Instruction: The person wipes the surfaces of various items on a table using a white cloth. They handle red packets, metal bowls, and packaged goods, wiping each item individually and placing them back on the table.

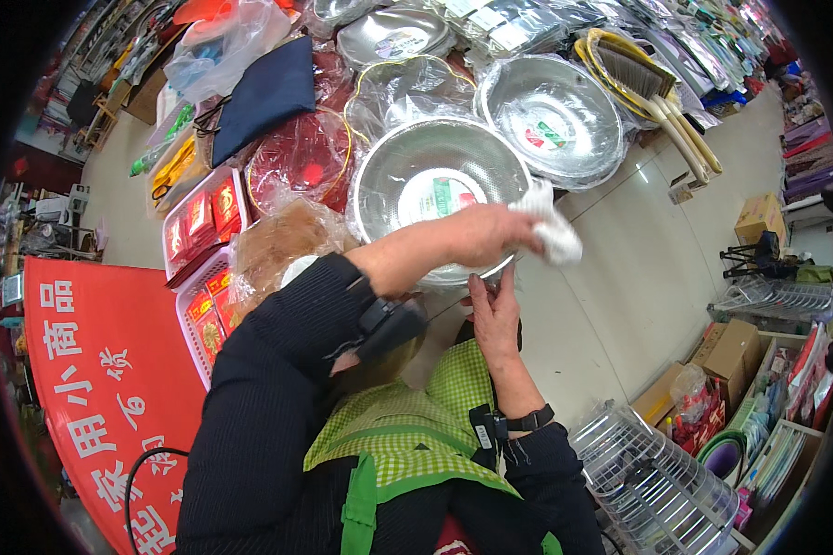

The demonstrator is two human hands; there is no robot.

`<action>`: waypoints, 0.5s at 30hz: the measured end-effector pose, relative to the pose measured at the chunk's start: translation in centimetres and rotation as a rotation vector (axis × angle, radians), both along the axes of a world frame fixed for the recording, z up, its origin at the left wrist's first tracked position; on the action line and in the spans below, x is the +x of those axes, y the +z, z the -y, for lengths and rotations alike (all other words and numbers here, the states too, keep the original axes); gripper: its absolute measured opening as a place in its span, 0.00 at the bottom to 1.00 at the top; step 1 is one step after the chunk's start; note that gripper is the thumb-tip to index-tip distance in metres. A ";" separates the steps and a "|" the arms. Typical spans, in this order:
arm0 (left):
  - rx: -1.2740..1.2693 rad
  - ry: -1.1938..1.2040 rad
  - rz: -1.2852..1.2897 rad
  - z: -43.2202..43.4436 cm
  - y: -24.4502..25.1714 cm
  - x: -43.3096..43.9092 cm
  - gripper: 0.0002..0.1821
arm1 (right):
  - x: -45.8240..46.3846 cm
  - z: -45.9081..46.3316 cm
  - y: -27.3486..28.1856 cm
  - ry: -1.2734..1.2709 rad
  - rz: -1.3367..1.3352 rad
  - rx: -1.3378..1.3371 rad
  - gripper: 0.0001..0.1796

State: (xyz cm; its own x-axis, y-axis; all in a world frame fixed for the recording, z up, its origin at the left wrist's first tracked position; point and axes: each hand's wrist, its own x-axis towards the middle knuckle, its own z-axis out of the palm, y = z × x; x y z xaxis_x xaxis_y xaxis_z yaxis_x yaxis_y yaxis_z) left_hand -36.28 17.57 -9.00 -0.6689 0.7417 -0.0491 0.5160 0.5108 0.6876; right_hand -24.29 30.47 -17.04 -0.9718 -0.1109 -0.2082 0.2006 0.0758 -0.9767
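A round stainless steel colander [451, 149], covered in clear plastic film and bearing a label, lies tilted before me. My left hand [482, 232] reaches across its near side, gripping a crumpled white cloth [552, 225] at the right rim. From below, my right hand [498, 316] meets the near rim with thumb and fingertips, some fingers hidden beneath the edge. Another film-wrapped metal basin [555, 114] rests to the upper right. Left of the colander are a film-covered red item [305, 156] and a plastic-wrapped brown item [281, 239].
Pink baskets [193, 326] of red packets stand at left, beside a red sign [104, 388] bearing writing. Bristle brushes [638, 76] jut out at upper right. A dark blue pouch [267, 97] lies at upper left. Wire baskets [656, 479] and cardboard boxes [729, 354] sit at right.
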 end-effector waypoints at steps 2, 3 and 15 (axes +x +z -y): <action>-0.084 -0.141 0.027 1.3 1.6 2.1 0.28 | -0.1 -0.2 -1.4 0.010 0.039 0.116 0.35; -0.089 -0.177 0.047 2.0 2.3 2.9 0.27 | -0.4 -0.2 -2.2 0.042 0.060 0.156 0.33; -0.740 0.141 -0.819 4.7 0.4 -4.2 0.26 | -0.3 0.3 -0.7 -0.004 -0.126 0.171 0.41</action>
State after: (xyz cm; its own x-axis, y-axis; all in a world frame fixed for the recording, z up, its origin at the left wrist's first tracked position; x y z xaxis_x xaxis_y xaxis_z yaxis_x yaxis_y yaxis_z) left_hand -40.47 12.84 -8.62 -0.7775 0.6272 0.0470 0.5798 0.7437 -0.3329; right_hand -24.61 30.22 -17.76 -0.9917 -0.0801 -0.1008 0.0788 0.2420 -0.9671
